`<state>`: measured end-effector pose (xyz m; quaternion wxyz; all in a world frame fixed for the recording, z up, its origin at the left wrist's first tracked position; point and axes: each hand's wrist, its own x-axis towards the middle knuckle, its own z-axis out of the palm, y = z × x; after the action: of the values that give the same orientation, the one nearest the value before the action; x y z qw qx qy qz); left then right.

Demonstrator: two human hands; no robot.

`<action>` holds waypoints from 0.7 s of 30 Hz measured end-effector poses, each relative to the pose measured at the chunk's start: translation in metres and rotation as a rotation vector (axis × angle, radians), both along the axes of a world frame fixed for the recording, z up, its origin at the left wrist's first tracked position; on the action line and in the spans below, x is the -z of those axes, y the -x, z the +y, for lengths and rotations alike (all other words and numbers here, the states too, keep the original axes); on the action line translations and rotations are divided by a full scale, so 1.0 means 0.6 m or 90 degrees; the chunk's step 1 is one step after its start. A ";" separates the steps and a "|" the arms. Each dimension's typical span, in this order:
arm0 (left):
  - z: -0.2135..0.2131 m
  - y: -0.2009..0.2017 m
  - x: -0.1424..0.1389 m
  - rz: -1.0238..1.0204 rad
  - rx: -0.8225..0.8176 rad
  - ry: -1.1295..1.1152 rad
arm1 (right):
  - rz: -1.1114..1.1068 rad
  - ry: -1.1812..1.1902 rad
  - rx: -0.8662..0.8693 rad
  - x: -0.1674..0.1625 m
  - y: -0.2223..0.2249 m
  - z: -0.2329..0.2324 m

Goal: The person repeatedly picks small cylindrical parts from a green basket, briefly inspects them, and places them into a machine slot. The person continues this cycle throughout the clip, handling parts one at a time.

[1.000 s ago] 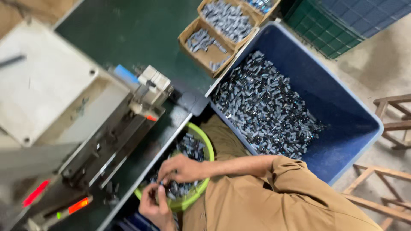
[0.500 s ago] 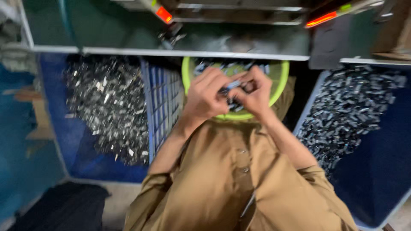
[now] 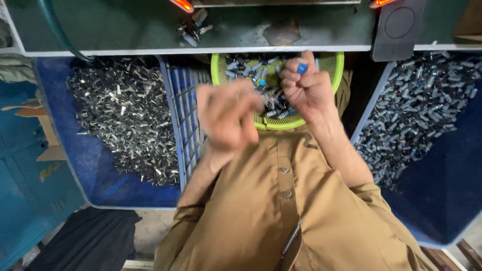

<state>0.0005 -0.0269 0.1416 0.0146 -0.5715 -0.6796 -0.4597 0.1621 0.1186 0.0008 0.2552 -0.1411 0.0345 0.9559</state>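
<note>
A round green basket (image 3: pixel 331 64) with several small blue-and-silver parts sits on my lap below the edge of a green workbench (image 3: pixel 125 27). Over the basket's middle, my right hand (image 3: pixel 307 89) is closed with a small blue-capped part (image 3: pixel 301 68) pinched at the fingertips. My left hand (image 3: pixel 228 118) is blurred by motion, to the left of the basket and over my tan shirt. Its fingers are curled, and whether it holds anything is hidden by the blur.
A blue bin (image 3: pixel 95 165) of shiny metal pieces stands at my left, with a blue slatted crate wall (image 3: pixel 183 115) beside it. Another blue bin (image 3: pixel 437 200) of small parts stands at my right. A few loose parts (image 3: pixel 193 27) and two red lights are on the bench.
Half a second ago both hands met over the basket. Now my left hand has swung away to the left and toward me, while my right stays over the basket.
</note>
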 end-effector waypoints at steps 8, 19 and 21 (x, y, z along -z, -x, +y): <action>-0.026 0.022 0.056 -0.867 0.235 0.070 | -0.404 -0.818 0.238 -0.092 0.080 0.090; -0.056 0.020 0.076 -0.590 0.075 0.069 | -0.290 -0.717 0.076 -0.135 0.102 0.069; -0.056 0.029 0.085 -0.545 0.058 0.039 | -0.339 -0.837 -0.041 -0.122 0.089 0.024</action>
<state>-0.0168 -0.0605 0.0909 -0.3060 -0.3584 -0.6120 -0.6352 0.1089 0.1331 0.0738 0.2589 -0.1874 -0.6171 0.7190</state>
